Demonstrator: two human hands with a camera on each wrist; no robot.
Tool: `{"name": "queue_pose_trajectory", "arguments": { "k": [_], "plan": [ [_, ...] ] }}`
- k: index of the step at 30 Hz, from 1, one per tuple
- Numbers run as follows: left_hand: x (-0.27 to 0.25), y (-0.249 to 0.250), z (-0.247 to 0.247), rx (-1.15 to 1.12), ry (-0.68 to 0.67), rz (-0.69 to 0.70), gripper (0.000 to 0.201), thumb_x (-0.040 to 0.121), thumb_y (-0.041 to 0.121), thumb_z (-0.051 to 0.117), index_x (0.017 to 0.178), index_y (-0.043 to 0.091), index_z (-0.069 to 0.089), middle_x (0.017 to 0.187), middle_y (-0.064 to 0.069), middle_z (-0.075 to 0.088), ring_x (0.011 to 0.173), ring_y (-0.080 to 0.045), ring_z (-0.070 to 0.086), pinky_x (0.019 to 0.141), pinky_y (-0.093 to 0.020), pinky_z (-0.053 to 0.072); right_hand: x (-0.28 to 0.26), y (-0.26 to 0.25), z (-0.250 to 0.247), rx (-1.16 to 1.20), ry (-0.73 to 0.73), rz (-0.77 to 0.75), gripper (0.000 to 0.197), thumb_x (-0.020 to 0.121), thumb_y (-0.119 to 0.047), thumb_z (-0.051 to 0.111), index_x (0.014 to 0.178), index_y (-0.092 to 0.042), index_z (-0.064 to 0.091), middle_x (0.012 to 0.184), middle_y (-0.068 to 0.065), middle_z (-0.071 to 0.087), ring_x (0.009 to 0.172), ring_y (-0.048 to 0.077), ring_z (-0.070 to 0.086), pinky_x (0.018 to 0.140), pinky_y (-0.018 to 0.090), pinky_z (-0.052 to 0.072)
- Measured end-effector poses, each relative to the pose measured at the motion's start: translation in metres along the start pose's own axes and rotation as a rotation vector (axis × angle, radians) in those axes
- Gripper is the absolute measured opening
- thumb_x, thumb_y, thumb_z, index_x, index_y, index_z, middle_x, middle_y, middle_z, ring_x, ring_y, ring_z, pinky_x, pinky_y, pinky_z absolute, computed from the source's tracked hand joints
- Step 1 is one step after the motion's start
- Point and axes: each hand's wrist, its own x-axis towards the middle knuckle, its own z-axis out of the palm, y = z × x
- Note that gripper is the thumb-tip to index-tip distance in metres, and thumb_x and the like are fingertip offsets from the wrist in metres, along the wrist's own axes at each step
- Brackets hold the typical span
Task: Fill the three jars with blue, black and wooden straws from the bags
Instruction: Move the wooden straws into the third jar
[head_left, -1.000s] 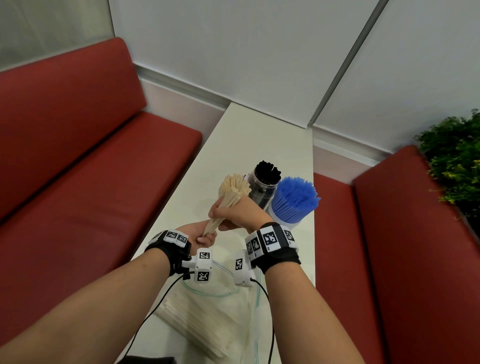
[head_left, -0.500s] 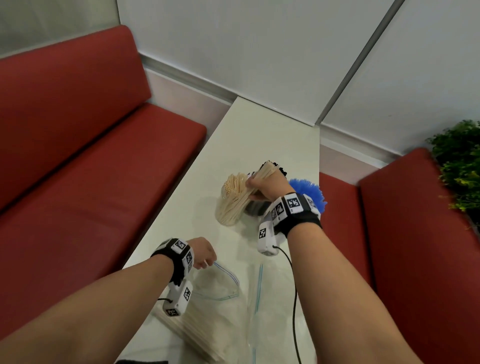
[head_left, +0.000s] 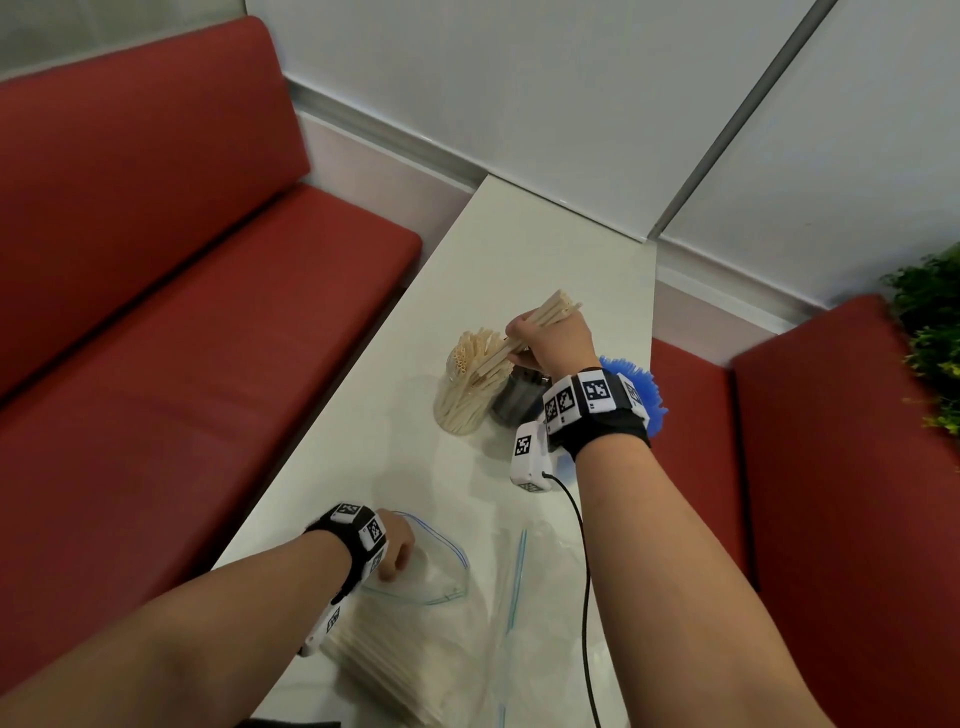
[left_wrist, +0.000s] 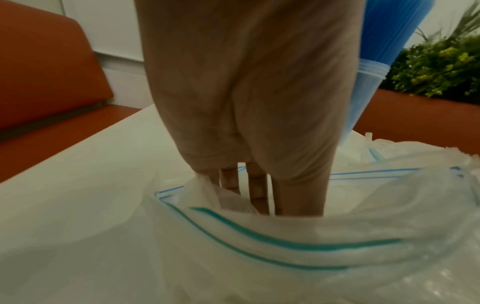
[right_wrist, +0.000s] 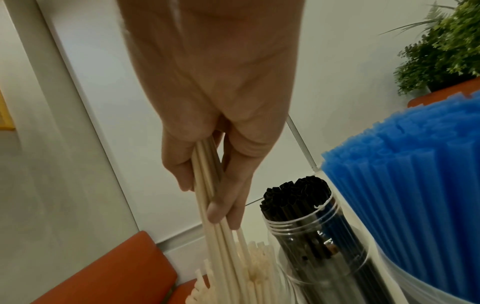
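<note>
Between two red benches (head_left: 156, 322), a pale tabletop (head_left: 519, 270) is seen carrying three jars set close together at its right side and clear zip bags at the near end. Nearest the right edge, the blue straws (right_wrist: 415, 174) are fanned out of their jar. Beside them, the black straws (right_wrist: 296, 197) are packed upright in a clear threaded jar (right_wrist: 324, 253). Left of that, the third jar (head_left: 460, 400) is already crowded with wooden straws (head_left: 475, 353). Above it, a small bundle of wooden straws (right_wrist: 207, 185) is pinched by the right hand (head_left: 553, 340), fingers (right_wrist: 226, 195) curled around it, its lower ends among the straws in the jar. At the near end, the open mouth of a zip bag (left_wrist: 259, 242) is entered by the left hand (left_wrist: 246, 113), whose fingers (left_wrist: 255, 189) are held straight and close together, tips hidden behind the plastic.
</note>
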Motion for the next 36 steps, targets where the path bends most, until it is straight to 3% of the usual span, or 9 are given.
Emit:
{"name": "queue_pose_trajectory", "arguments": {
  "k": [6, 9, 12, 17, 20, 23, 25, 30, 36],
  "plan": [
    [0.004, 0.001, 0.010, 0.288, 0.062, 0.039, 0.039, 0.080, 0.026, 0.075, 0.117, 0.025, 0.063, 0.131, 0.001, 0.053, 0.119, -0.024, 0.052, 0.099, -0.040, 0.048, 0.005, 0.027, 0.021, -0.083, 0.023, -0.025, 0.019, 0.088, -0.007, 0.075, 0.101, 0.007, 0.072, 0.101, 0.022, 0.074, 0.076, 0.027, 0.074, 0.079, 0.048, 0.064],
    [0.007, 0.000, 0.012, 0.315, 0.058, 0.039, 0.043, 0.081, 0.025, 0.075, 0.120, 0.021, 0.056, 0.132, -0.002, 0.049, 0.121, -0.026, 0.047, 0.103, -0.043, 0.042, 0.006, 0.046, 0.033, -0.133, 0.020, -0.015, 0.027, 0.086, -0.012, 0.079, 0.103, 0.007, 0.072, 0.101, 0.022, 0.075, 0.089, 0.034, 0.075, 0.085, 0.051, 0.062],
    [0.011, 0.000, 0.014, 0.384, 0.105, 0.049, 0.041, 0.083, 0.023, 0.071, 0.120, 0.020, 0.055, 0.132, -0.006, 0.048, 0.119, -0.029, 0.047, 0.106, -0.041, 0.039, 0.009, 0.051, 0.039, -0.235, 0.002, -0.047, 0.035, 0.084, -0.022, 0.082, 0.112, -0.004, 0.071, 0.111, 0.014, 0.073, 0.104, 0.028, 0.070, 0.093, 0.042, 0.058],
    [0.012, -0.001, 0.020, 0.296, 0.212, -0.017, 0.037, 0.085, 0.023, 0.066, 0.120, 0.017, 0.054, 0.130, -0.007, 0.045, 0.118, -0.030, 0.044, 0.101, -0.037, 0.039, 0.000, 0.052, 0.049, -0.088, 0.267, -0.485, 0.048, 0.092, -0.018, 0.071, 0.137, -0.019, 0.054, 0.129, 0.003, 0.058, 0.118, 0.016, 0.054, 0.099, 0.028, 0.043],
    [0.010, -0.004, 0.022, 0.197, 0.260, -0.066, 0.037, 0.087, 0.027, 0.062, 0.121, 0.016, 0.052, 0.128, -0.006, 0.042, 0.118, -0.029, 0.041, 0.099, -0.039, 0.043, 0.002, 0.061, 0.062, -0.315, 0.205, -0.616, 0.043, 0.104, -0.019, 0.053, 0.146, -0.011, 0.049, 0.150, 0.011, 0.048, 0.143, 0.026, 0.040, 0.119, 0.038, 0.032],
    [0.009, -0.005, 0.020, 0.223, 0.230, -0.083, 0.044, 0.085, 0.022, 0.059, 0.127, 0.014, 0.048, 0.131, -0.009, 0.041, 0.119, -0.029, 0.041, 0.099, -0.035, 0.038, 0.004, 0.080, 0.074, -0.746, -0.006, -0.457, 0.059, 0.110, -0.039, 0.037, 0.161, -0.011, 0.024, 0.170, 0.014, 0.015, 0.158, 0.035, 0.003, 0.128, 0.047, 0.005],
    [0.008, -0.002, 0.022, 0.258, 0.230, -0.109, 0.052, 0.085, 0.017, 0.055, 0.135, 0.013, 0.041, 0.137, -0.014, 0.034, 0.121, -0.034, 0.040, 0.102, -0.041, 0.040, 0.003, 0.091, 0.078, -0.875, -0.109, -0.354, 0.074, 0.108, -0.048, 0.036, 0.165, -0.014, 0.003, 0.172, 0.010, -0.003, 0.157, 0.035, -0.011, 0.127, 0.052, 0.001],
    [0.005, 0.007, 0.041, 0.408, 0.281, -0.097, 0.068, 0.087, 0.022, 0.054, 0.146, 0.017, 0.021, 0.146, -0.018, 0.017, 0.126, -0.040, 0.032, 0.101, -0.050, 0.037, -0.001, 0.093, 0.081, -0.869, 0.013, -0.411, 0.073, 0.109, -0.044, 0.038, 0.164, -0.012, 0.003, 0.172, 0.014, -0.002, 0.157, 0.037, -0.009, 0.127, 0.051, -0.003],
    [0.004, 0.011, 0.048, 0.366, 0.300, -0.118, 0.057, 0.093, 0.033, 0.050, 0.144, 0.024, 0.028, 0.150, -0.010, 0.017, 0.135, -0.033, 0.025, 0.100, -0.049, 0.035, -0.001, 0.095, 0.078, -0.950, -0.097, -0.379, 0.080, 0.108, -0.044, 0.041, 0.163, -0.009, -0.006, 0.171, 0.014, -0.009, 0.157, 0.036, -0.012, 0.128, 0.050, -0.002]
  ]
}}
